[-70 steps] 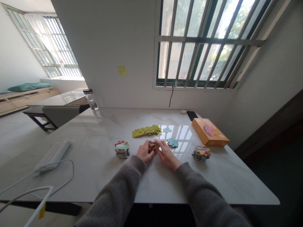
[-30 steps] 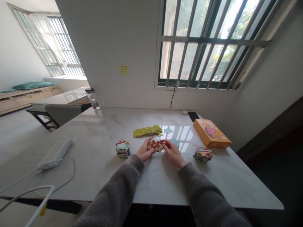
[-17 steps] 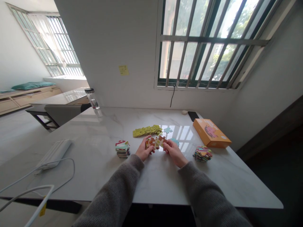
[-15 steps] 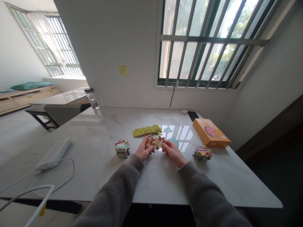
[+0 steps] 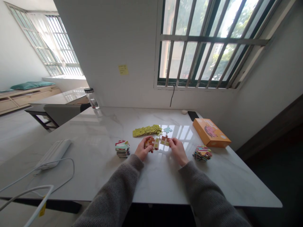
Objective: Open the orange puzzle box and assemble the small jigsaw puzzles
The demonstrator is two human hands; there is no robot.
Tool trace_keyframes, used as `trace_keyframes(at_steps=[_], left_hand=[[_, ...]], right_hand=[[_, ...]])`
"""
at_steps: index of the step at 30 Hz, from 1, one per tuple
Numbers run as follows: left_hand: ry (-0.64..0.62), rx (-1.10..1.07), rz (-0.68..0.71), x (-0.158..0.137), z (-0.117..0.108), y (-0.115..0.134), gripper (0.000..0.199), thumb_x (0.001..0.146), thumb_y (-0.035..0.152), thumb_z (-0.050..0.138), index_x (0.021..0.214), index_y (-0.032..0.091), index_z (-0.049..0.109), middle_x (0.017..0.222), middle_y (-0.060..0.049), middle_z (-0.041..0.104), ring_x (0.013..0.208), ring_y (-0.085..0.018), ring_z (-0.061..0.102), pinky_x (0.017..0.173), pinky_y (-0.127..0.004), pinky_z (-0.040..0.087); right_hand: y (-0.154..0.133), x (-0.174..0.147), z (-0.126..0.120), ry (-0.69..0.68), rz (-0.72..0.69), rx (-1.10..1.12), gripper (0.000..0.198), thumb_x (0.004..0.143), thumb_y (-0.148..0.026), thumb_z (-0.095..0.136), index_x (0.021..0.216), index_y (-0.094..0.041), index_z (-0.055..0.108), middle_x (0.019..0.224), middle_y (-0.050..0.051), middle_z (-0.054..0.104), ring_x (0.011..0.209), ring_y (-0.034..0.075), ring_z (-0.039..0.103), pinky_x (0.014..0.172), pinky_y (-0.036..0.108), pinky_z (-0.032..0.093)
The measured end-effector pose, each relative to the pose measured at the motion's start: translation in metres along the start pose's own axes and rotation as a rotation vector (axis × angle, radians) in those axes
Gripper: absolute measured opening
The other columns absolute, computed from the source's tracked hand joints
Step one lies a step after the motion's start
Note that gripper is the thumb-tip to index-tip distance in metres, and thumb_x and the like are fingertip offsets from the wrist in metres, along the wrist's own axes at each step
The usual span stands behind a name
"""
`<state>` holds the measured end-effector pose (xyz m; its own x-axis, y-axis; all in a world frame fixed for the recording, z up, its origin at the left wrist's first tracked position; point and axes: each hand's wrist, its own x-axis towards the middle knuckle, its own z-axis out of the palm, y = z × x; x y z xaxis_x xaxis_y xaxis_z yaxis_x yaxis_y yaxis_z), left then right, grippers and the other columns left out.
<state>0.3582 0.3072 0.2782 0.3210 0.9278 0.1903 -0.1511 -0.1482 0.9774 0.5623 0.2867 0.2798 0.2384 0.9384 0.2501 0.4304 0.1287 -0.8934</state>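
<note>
My left hand (image 5: 143, 149) is closed around several brown-and-yellow jigsaw puzzle pieces (image 5: 155, 143), with the thumb on top. Between the fingertips of my right hand (image 5: 178, 150) is a single puzzle piece (image 5: 164, 141), brown and pale yellow. A narrow gap separates it from the pieces on the left. Just beyond the hands lies a fanned row of yellow-green puzzle pieces (image 5: 146, 130), with a light blue piece (image 5: 168, 130) at its right end. One stack of mixed pieces (image 5: 122, 149) stands left of my left hand, another stack (image 5: 202, 153) right of my right hand.
An orange puzzle box (image 5: 211, 133) lies on the right of the white marbled table (image 5: 161, 186), near a black phone (image 5: 193, 116). At the far left edge stands a clear bottle (image 5: 92, 99). A white power strip (image 5: 53, 154) with cables lies on the left.
My right hand has moved slightly right, drawing its puzzle piece away from those in my left hand. The two were overlapping before. My left hand has hardly moved.
</note>
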Motion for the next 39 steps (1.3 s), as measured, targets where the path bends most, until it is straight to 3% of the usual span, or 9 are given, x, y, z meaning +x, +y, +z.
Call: trace_keyframes(at_steps=[7, 11, 14, 19, 24, 29, 31, 33, 39], left_hand=[[0.073, 0.052, 0.033, 0.001, -0.003, 0.001, 0.055, 0.073, 0.026, 0.062, 0.125, 0.015, 0.048, 0.088, -0.001, 0.061, 0.055, -0.007, 0.055, 0.054, -0.022, 0.048], [0.080, 0.065, 0.022, 0.001, -0.002, 0.000, 0.055, 0.073, 0.027, 0.062, 0.125, 0.015, 0.049, 0.089, -0.001, 0.062, 0.054, -0.007, 0.054, 0.052, -0.021, 0.047], [0.082, 0.078, 0.012, 0.001, -0.002, 0.002, 0.055, 0.072, 0.025, 0.061, 0.125, 0.013, 0.050, 0.085, -0.001, 0.062, 0.052, -0.007, 0.053, 0.050, -0.021, 0.046], [-0.009, 0.138, -0.011, -0.002, 0.000, 0.005, 0.058, 0.070, 0.022, 0.061, 0.127, 0.011, 0.055, 0.083, -0.002, 0.064, 0.052, -0.007, 0.050, 0.050, -0.021, 0.047], [-0.090, 0.148, -0.021, -0.004, 0.001, 0.004, 0.059, 0.072, 0.024, 0.066, 0.128, 0.012, 0.056, 0.096, -0.007, 0.067, 0.063, -0.011, 0.057, 0.058, -0.024, 0.052], [-0.147, 0.115, 0.012, -0.004, 0.001, 0.001, 0.062, 0.072, 0.027, 0.074, 0.129, 0.013, 0.053, 0.110, -0.011, 0.068, 0.089, -0.019, 0.066, 0.078, -0.029, 0.055], [-0.143, 0.100, 0.031, -0.003, 0.000, 0.000, 0.063, 0.072, 0.028, 0.076, 0.128, 0.012, 0.052, 0.110, -0.011, 0.068, 0.091, -0.019, 0.066, 0.079, -0.029, 0.055], [-0.110, 0.099, 0.028, -0.002, -0.002, -0.002, 0.064, 0.074, 0.031, 0.076, 0.129, 0.012, 0.051, 0.108, -0.011, 0.067, 0.083, -0.017, 0.066, 0.071, -0.026, 0.056], [-0.001, 0.111, 0.050, 0.000, -0.005, -0.002, 0.061, 0.076, 0.032, 0.075, 0.130, 0.015, 0.051, 0.101, -0.007, 0.066, 0.067, -0.011, 0.062, 0.057, -0.021, 0.052]], right_hand=[[0.007, -0.007, 0.011, -0.118, -0.054, -0.326, 0.030, 0.084, -0.035, 0.062, 0.058, -0.022, 0.059, 0.058, 0.002, 0.060, 0.060, 0.018, 0.054, 0.065, 0.031, 0.034], [0.007, -0.014, 0.014, -0.137, -0.101, -0.437, 0.022, 0.081, -0.027, 0.066, 0.062, -0.021, 0.058, 0.062, 0.003, 0.060, 0.070, 0.022, 0.057, 0.075, 0.034, 0.035], [0.003, -0.016, 0.012, -0.139, -0.145, -0.500, 0.013, 0.081, -0.023, 0.065, 0.070, -0.022, 0.058, 0.064, 0.002, 0.059, 0.070, 0.021, 0.056, 0.072, 0.032, 0.034], [-0.012, -0.017, 0.010, -0.155, -0.187, -0.236, 0.016, 0.095, -0.031, 0.044, 0.091, -0.023, 0.057, 0.063, -0.002, 0.054, 0.058, 0.017, 0.050, 0.060, 0.029, 0.034], [-0.016, -0.017, 0.013, -0.238, -0.162, 0.056, 0.024, 0.089, -0.046, 0.054, 0.086, -0.022, 0.053, 0.063, -0.004, 0.049, 0.058, 0.015, 0.048, 0.056, 0.027, 0.036], [-0.016, -0.017, 0.015, -0.274, 0.066, 0.377, 0.035, 0.081, -0.055, 0.061, 0.079, -0.023, 0.046, 0.059, -0.006, 0.052, 0.051, 0.012, 0.046, 0.050, 0.025, 0.034], [-0.017, -0.016, 0.014, -0.285, 0.157, 0.464, 0.038, 0.080, -0.058, 0.061, 0.080, -0.023, 0.044, 0.058, -0.005, 0.054, 0.048, 0.012, 0.046, 0.047, 0.023, 0.031], [-0.017, -0.015, 0.012, -0.277, 0.164, 0.452, 0.039, 0.080, -0.058, 0.061, 0.080, -0.023, 0.044, 0.061, -0.003, 0.059, 0.050, 0.013, 0.049, 0.047, 0.024, 0.031], [-0.012, -0.008, 0.007, -0.209, -0.067, 0.099, 0.036, 0.081, -0.054, 0.059, 0.069, -0.021, 0.049, 0.063, -0.003, 0.050, 0.059, 0.014, 0.046, 0.057, 0.027, 0.036]])
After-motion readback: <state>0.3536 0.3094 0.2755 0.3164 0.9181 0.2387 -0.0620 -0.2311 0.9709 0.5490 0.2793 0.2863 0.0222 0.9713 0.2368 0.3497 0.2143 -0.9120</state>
